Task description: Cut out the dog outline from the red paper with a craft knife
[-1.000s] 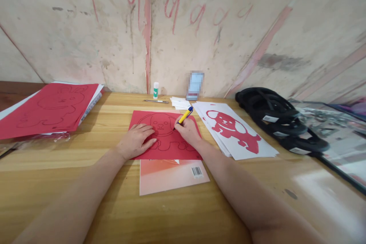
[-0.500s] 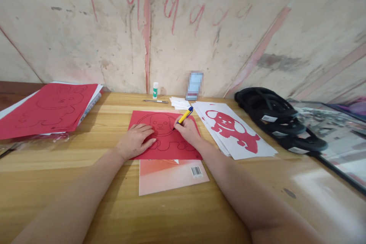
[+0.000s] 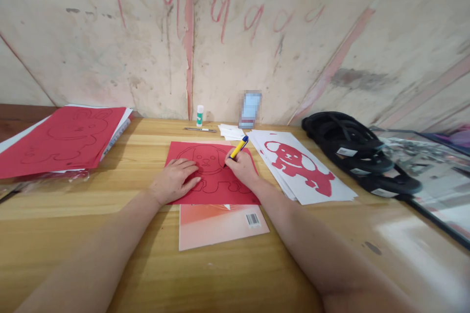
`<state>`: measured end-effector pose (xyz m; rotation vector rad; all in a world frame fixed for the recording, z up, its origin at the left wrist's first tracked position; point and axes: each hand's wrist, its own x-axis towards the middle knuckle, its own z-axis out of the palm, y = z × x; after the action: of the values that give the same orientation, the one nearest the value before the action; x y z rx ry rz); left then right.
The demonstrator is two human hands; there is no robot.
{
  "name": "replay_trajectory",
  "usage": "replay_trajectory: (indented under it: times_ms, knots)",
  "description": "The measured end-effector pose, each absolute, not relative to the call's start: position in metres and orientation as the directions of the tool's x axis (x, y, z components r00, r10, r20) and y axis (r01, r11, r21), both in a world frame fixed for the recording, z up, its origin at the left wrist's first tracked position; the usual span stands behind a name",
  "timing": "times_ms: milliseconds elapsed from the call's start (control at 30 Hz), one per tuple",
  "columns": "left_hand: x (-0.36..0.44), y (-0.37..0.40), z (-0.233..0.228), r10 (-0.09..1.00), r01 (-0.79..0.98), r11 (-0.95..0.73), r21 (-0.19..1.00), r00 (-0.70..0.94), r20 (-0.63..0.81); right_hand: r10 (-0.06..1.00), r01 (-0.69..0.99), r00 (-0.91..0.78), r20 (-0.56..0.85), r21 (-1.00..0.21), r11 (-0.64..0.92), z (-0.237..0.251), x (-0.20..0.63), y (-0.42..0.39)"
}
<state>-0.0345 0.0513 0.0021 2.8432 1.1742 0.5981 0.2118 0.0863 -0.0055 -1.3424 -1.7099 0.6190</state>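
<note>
A red sheet of paper [image 3: 216, 197] with a dark outline of a dog on it lies in front of me. My left hand [image 3: 177, 179] rests flat on its left side, fingers stretched out over the drawing. In my right hand [image 3: 240, 166] I grip a slim yellow pen [image 3: 239, 148] with a blue end, tilted up to the right. Its dark tip is at the paper, by the dog's right ear. My right hand covers part of the sheet's right side. Under the sheet, a pale orange booklet [image 3: 220, 230] with a barcode sticks out toward me.
White sheets bearing a red dog cutout [image 3: 293, 159] lie to the right, beside black straps or headgear [image 3: 345, 142]. On the left is a red sheet with a rabbit outline [image 3: 79, 132]. A glue stick [image 3: 199, 116], silver pen [image 3: 200, 130], white scraps [image 3: 231, 132] and phone [image 3: 250, 110] sit by the wall.
The pen tip has shifted very slightly to the right along the ear outline. My left hand and the red sheet look unmoved.
</note>
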Motion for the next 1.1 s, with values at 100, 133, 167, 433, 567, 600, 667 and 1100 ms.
replay_trajectory:
  times_ms: [100, 133, 167, 433, 567, 600, 667, 1100]
  knots:
    - [-0.0349, 0.0515, 0.0017, 0.679, 0.679, -0.72, 0.143, 0.647, 0.345, 0.948, 0.528, -0.053, 0.315, -0.796, 0.294, -0.0065, 0.2123, 0.0868]
    - [-0.0351, 0.0517, 0.0015, 0.678, 0.678, -0.721, 0.141, 0.649, 0.345, 0.947, 0.527, -0.055, 0.315, -0.797, 0.296, -0.0066, 0.2125, 0.0867]
    - [-0.0353, 0.0518, 0.0012, 0.676, 0.677, -0.723, 0.14, 0.65, 0.346, 0.947, 0.523, -0.06, 0.315, -0.798, 0.299, -0.0067, 0.2126, 0.0865]
    - [-0.0359, 0.0525, 0.0003, 0.677, 0.68, -0.721, 0.136, 0.648, 0.348, 0.946, 0.519, -0.06, 0.318, -0.799, 0.302, -0.0039, 0.2117, 0.0847]
    - [-0.0355, 0.0522, 0.0011, 0.676, 0.676, -0.723, 0.146, 0.647, 0.353, 0.95, 0.526, -0.044, 0.308, -0.802, 0.284, -0.0029, 0.2114, 0.0845]
    - [-0.0355, 0.0521, 0.0013, 0.676, 0.676, -0.723, 0.146, 0.647, 0.353, 0.952, 0.527, -0.043, 0.304, -0.803, 0.28, -0.0025, 0.2113, 0.0842]
    - [-0.0353, 0.0519, 0.0016, 0.677, 0.678, -0.721, 0.143, 0.646, 0.352, 0.954, 0.528, -0.041, 0.297, -0.804, 0.273, -0.0018, 0.211, 0.0834]
    - [-0.0349, 0.0515, 0.0017, 0.682, 0.668, -0.722, 0.182, 0.64, 0.355, 0.947, 0.538, -0.035, 0.321, -0.793, 0.288, -0.0051, 0.2122, 0.0843]
